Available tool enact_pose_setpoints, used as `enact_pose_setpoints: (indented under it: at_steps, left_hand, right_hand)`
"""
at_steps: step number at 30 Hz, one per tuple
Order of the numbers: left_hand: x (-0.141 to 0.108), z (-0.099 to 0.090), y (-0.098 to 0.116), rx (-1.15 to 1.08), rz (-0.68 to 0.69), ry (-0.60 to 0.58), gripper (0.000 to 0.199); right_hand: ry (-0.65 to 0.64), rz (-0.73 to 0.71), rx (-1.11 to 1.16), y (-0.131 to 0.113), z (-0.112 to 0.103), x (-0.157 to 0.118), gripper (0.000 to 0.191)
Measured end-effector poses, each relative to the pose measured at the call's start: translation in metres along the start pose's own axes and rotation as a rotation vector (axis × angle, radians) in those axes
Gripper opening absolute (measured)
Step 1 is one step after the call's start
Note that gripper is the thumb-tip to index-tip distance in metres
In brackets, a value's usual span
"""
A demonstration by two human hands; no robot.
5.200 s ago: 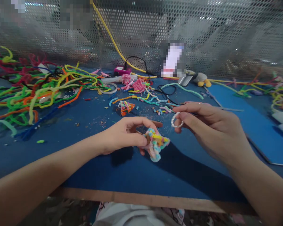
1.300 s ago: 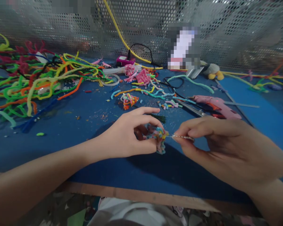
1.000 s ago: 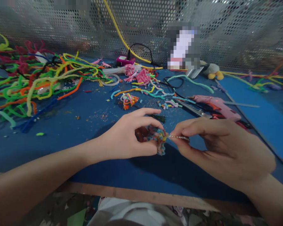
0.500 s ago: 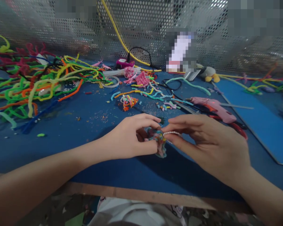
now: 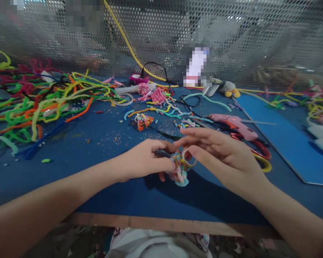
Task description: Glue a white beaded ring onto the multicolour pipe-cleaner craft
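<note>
Near the front middle of the blue table, my left hand (image 5: 148,157) grips a small fuzzy multicoloured piece (image 5: 181,175) between thumb and fingers. A loop of small pearl-like beads (image 5: 195,163) stands out from the right side of that piece. My right hand (image 5: 223,157) has its thumb and fingertips at the top of the bead loop, pinching it. Some of my left fingers are hidden behind the piece.
Tangled coloured pipe cleaners (image 5: 56,96) cover the back left. Behind my hands lie cut bits, an orange-and-pink cluster (image 5: 143,122) and a pink glue gun (image 5: 235,125). A blue board (image 5: 285,136) lies right; a phone (image 5: 196,66) stands behind.
The view has shifted slightly. The fuzzy piece has turned, and its bead loop now stands more upright. My right fingers are spread more, and yellow-and-red handles show more beside my right hand.
</note>
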State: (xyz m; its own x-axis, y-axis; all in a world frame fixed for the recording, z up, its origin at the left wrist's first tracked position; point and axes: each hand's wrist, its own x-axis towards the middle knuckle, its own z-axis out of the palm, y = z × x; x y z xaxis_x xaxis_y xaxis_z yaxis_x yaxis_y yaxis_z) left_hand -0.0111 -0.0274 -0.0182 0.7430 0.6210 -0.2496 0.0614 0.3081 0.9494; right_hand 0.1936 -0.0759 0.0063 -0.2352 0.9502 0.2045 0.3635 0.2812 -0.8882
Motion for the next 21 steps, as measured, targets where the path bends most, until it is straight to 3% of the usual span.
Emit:
enact_pose_setpoints:
  at_steps: [15, 17, 20, 21]
  left_hand:
    - [0.0, -0.001, 0.002, -0.157, 0.0, 0.015, 0.023]
    - [0.001, -0.002, 0.001, -0.173, 0.01, 0.01, 0.023]
    - [0.001, -0.003, 0.0, -0.183, 0.012, 0.017, 0.022]
    - [0.001, -0.003, 0.0, -0.183, 0.014, 0.028, 0.021]
  right_hand:
    - [-0.004, -0.035, 0.061, 0.002, -0.001, 0.003, 0.034]
    - [0.112, -0.027, -0.09, 0.003, -0.014, 0.008, 0.032]
    - [0.358, 0.021, -0.599, 0.019, -0.056, 0.015, 0.031]
    - [0.327, 0.066, -0.747, 0.028, -0.074, 0.017, 0.033]
